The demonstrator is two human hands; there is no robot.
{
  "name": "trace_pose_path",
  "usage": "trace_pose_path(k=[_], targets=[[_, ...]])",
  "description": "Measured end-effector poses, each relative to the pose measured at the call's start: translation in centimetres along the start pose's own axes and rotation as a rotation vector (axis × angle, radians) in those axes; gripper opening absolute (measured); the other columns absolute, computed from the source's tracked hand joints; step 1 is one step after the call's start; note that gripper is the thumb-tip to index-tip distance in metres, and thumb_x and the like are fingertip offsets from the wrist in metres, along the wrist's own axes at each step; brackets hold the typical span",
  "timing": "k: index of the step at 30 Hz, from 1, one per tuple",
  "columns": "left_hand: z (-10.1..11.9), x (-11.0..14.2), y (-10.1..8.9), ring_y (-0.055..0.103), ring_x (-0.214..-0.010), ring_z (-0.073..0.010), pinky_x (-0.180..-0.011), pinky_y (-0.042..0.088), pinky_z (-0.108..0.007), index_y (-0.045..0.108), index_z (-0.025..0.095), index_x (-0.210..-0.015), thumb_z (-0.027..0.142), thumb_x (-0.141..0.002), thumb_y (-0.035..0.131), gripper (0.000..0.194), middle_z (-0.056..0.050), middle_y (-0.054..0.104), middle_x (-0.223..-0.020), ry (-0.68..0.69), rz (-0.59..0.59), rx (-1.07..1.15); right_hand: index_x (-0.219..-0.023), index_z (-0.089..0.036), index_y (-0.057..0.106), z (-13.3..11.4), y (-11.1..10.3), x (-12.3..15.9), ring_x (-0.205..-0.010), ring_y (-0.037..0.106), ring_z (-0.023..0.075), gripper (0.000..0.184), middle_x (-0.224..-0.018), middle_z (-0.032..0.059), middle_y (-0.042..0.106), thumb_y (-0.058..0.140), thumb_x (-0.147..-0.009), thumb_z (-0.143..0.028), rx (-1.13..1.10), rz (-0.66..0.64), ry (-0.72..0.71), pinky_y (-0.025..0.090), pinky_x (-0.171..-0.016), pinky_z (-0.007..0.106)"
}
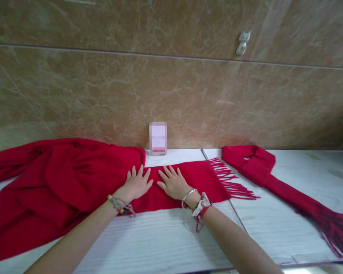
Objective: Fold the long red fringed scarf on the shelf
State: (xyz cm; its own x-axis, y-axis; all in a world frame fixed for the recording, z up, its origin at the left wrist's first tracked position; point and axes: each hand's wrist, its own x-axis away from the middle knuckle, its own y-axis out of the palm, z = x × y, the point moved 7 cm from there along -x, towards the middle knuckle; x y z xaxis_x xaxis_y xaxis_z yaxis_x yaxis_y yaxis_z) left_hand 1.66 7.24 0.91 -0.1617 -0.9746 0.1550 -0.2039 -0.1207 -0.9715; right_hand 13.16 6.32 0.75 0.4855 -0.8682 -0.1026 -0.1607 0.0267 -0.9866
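Note:
A red scarf lies across the white wooden surface, its fringed end pointing right. Both my hands rest on it, palms down. My left hand has its fingers spread on the scarf beside a large rumpled heap of red cloth; whether heap and scarf are one piece I cannot tell. A little to the right, my right hand presses flat with fingers apart on the smooth stretch. The far edge near my fingers looks straight, and bracelets circle both wrists.
A second red scarf, folded narrow with a loop at its top, lies at the right, its fringe near the front edge. A phone-like device leans against the brown tiled wall. A cat-shaped hook is fixed higher up.

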Motion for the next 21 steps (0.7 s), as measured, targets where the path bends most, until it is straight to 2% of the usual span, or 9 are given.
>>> trace_pose_path(k=[4,7,11,14,16,21], targets=[[-0.6,-0.2,0.7,0.013,-0.13,-0.0391,-0.1,0.021,-0.053,0.024,0.019,-0.138,0.043,-0.088,0.029,0.056,-0.013,0.016,-0.145,-0.023,-0.003,0.049,-0.134,-0.013,0.035,1.7,-0.4,0.4,-0.129,0.025,0.0331,0.057,-0.14,0.017,0.029,0.029,-0.089,-0.048,0.034,0.0,0.131,0.023,-0.102,0.051],[-0.5,-0.3,0.6,0.016,-0.13,-0.0385,-0.099,0.023,-0.055,0.03,0.016,-0.137,0.04,-0.086,0.031,0.056,-0.014,0.019,-0.144,0.0,0.046,0.06,-0.132,-0.009,0.037,2.4,-0.8,0.6,-0.127,0.029,0.0324,0.06,-0.138,0.0204,0.032,0.032,-0.088,-0.049,0.047,0.023,0.175,0.024,-0.102,0.049],[1.4,0.3,-0.7,0.02,-0.13,-0.036,-0.102,0.023,-0.052,0.043,0.003,-0.128,0.024,-0.085,0.033,0.049,-0.019,0.027,-0.14,0.106,0.213,-0.029,-0.131,-0.009,0.039,1.3,-1.0,0.7,-0.128,0.028,0.0292,0.057,-0.139,0.0175,0.033,0.032,-0.089,-0.047,0.042,0.094,0.045,0.024,-0.104,0.047],[2.9,0.6,-0.9,0.027,-0.128,-0.0307,-0.103,0.024,-0.045,0.043,0.002,-0.127,0.02,-0.086,0.031,0.046,-0.02,0.032,-0.138,0.197,0.243,-0.014,-0.131,-0.012,0.039,0.8,-0.5,0.4,-0.128,0.028,0.0271,0.054,-0.139,0.0134,0.035,0.032,-0.089,-0.046,0.018,0.071,-0.031,0.026,-0.103,0.046],[3.1,0.5,-0.5,0.03,-0.127,-0.0293,-0.102,0.027,-0.043,0.04,0.004,-0.129,0.024,-0.088,0.03,0.047,-0.019,0.034,-0.137,0.215,0.213,0.032,-0.132,-0.011,0.038,1.3,-0.3,0.2,-0.128,0.028,0.028,0.056,-0.139,0.0148,0.033,0.031,-0.089,-0.046,0.022,0.033,0.006,0.026,-0.103,0.045],[2.4,-0.1,0.4,0.026,-0.129,-0.0302,-0.102,0.026,-0.042,0.033,0.007,-0.134,0.034,-0.09,0.031,0.052,-0.018,0.028,-0.14,0.204,0.187,0.067,-0.134,-0.007,0.034,4.4,-0.8,0.6,-0.13,0.025,0.029,0.06,-0.14,0.0192,0.028,0.031,-0.089,-0.048,0.07,-0.04,0.195,0.022,-0.104,0.048]])
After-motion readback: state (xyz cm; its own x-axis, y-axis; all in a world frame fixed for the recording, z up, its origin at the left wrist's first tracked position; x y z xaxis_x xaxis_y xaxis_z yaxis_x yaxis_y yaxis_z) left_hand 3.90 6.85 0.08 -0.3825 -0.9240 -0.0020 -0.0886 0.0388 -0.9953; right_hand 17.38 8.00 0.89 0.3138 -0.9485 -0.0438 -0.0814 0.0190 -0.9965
